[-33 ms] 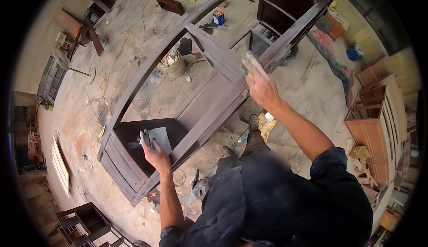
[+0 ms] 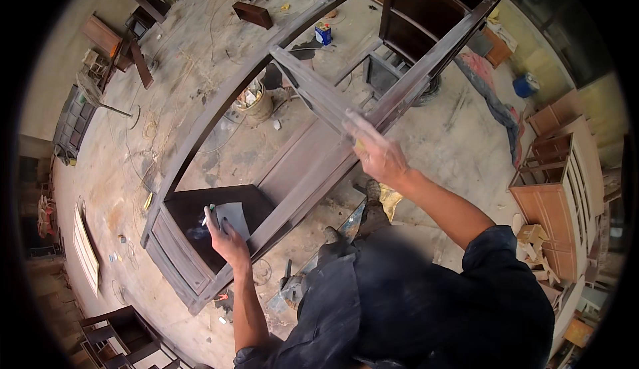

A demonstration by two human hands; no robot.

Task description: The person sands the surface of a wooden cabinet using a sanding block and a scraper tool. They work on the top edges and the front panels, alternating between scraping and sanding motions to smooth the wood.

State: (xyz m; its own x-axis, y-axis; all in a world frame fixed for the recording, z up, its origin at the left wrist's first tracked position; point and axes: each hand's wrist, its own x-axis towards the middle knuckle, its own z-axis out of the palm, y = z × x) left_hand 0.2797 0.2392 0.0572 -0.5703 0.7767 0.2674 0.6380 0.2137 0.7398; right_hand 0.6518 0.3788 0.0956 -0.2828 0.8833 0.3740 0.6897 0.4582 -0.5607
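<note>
A large dark brown wooden furniture frame (image 2: pixel 299 192) with a curved far rail runs diagonally before me, pale dust on its surfaces. My right hand (image 2: pixel 383 158) lies over its near rail by the crosspiece, fingers stretched forward and slightly blurred. A bit of yellow (image 2: pixel 360 145) shows beneath those fingers; the rest of that thing is hidden. Above the dark panel at the frame's left end, my left hand (image 2: pixel 229 244) holds a pale sheet (image 2: pixel 233 216), perhaps sandpaper. A thin white stick like a cigarette (image 2: pixel 204 221) pokes from its fingers, with faint smoke beside it.
Beyond the frame stand a bucket (image 2: pixel 255 106) of odds and ends and a blue can (image 2: pixel 323 33). Brown cabinets (image 2: pixel 549 202) line the right side. A dark shelf unit (image 2: pixel 123 332) sits at lower left. Cables and debris litter the concrete floor.
My right hand has moved toward me and left along the near rail. My left hand has shifted slightly, still holding the pale sheet.
</note>
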